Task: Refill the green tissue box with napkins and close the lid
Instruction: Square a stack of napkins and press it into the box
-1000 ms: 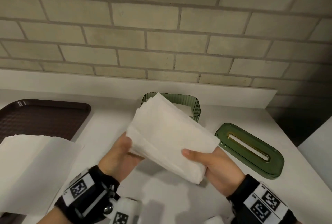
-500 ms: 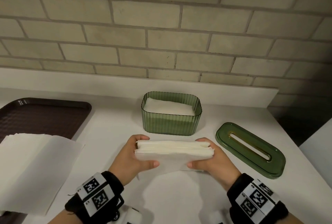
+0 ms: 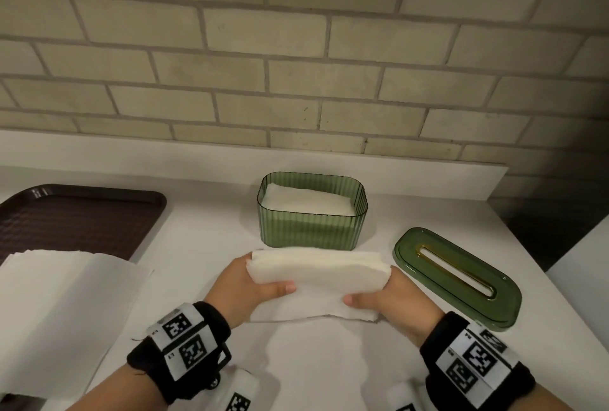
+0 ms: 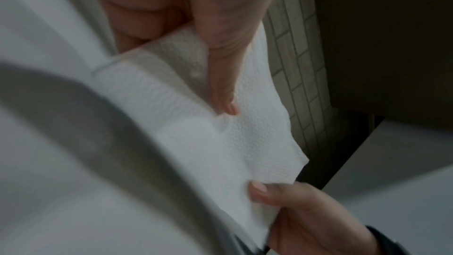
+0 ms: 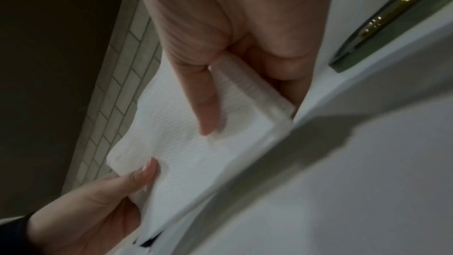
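A thick stack of white napkins [image 3: 316,274] stands on edge on the white counter, just in front of the green tissue box [image 3: 311,227]. My left hand [image 3: 245,285] grips its left end, thumb across the near face. At the other end my right hand [image 3: 387,295] grips it the same way. The box is open and holds white napkins inside. Its green lid [image 3: 458,274] with a gold-edged slot lies flat on the counter to the right. The left wrist view shows the left thumb [image 4: 220,77] on the napkin stack [image 4: 220,143]; the right wrist view shows the right thumb [image 5: 196,92] on the napkin stack [image 5: 196,152].
A brown tray [image 3: 75,219] sits at the back left. A pile of unfolded white napkins [image 3: 56,305] lies at the left, overlapping the tray's front. A brick wall with a white ledge [image 3: 230,160] runs behind the box. The counter's right edge drops off beyond the lid.
The stack was held up and tilted in front of the box a second ago; both hands have lowered it onto its edge on the counter, uncovering the box.
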A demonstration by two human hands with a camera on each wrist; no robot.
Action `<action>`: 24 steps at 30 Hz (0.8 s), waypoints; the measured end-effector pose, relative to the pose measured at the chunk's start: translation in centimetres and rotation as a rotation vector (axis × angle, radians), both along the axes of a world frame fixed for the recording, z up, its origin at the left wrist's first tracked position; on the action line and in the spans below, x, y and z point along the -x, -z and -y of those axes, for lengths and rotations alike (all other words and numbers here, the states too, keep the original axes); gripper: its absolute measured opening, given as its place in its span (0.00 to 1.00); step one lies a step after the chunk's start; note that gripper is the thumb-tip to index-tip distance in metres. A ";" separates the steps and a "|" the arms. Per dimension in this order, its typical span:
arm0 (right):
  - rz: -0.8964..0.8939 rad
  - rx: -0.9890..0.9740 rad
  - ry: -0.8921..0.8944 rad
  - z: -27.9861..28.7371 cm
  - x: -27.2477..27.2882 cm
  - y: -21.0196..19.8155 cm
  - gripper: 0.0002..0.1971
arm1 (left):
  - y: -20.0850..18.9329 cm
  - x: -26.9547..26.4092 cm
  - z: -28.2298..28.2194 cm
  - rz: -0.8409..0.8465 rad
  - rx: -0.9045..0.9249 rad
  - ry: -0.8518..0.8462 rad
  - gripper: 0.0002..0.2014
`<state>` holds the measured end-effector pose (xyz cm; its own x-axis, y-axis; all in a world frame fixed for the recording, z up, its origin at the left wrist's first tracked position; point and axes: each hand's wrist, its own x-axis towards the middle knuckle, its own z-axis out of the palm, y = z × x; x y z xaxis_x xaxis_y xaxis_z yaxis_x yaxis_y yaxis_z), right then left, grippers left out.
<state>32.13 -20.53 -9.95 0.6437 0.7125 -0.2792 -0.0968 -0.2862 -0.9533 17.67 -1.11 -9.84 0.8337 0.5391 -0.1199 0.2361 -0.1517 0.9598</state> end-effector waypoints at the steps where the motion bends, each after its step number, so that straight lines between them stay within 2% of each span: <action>1: -0.004 -0.010 -0.031 -0.1 -0.1 -0.7 0.28 | -0.8 -0.2 -0.4 -0.012 -0.026 -0.005 0.20; 4: -0.006 -0.105 -0.070 -0.5 -0.7 -3.3 0.25 | -3.7 -0.9 -1.9 -0.022 -0.132 0.007 0.23; 6: 0.004 -0.168 -0.056 -1.2 -1.0 -5.2 0.21 | -5.6 -1.7 -2.8 -0.006 -0.133 -0.008 0.25; 10: 0.015 -0.199 0.029 -3.3 -2.4 -8.1 0.13 | -9.2 -4.1 -4.8 0.056 0.188 -0.070 0.09; 13: 0.010 -0.208 0.123 -5.2 -4.3 -9.5 0.09 | -10.2 -6.2 -6.6 0.110 0.263 -0.112 0.05; 15: 0.042 -0.151 0.189 -6.7 -5.9 -9.4 0.14 | -9.8 -7.7 -7.6 0.089 0.184 -0.166 0.07; 19: 0.239 0.078 0.267 -9.1 -8.1 -7.8 0.26 | -8.9 -9.9 -7.8 -0.029 -0.034 -0.188 0.23; 23: 0.444 0.269 0.247 -10.2 -8.4 -6.8 0.30 | -8.3 -10.9 -7.2 -0.176 -0.258 -0.115 0.12; 24: 0.487 0.311 0.235 -10.3 -8.4 -6.6 0.29 | -8.2 -11.1 -6.9 -0.209 -0.314 -0.103 0.15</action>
<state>40.49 -10.27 -3.35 0.8789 0.4692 -0.0858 0.2342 -0.5812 -0.7793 28.72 5.82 -1.64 0.7486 0.6559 -0.0971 0.4507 -0.3960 0.8000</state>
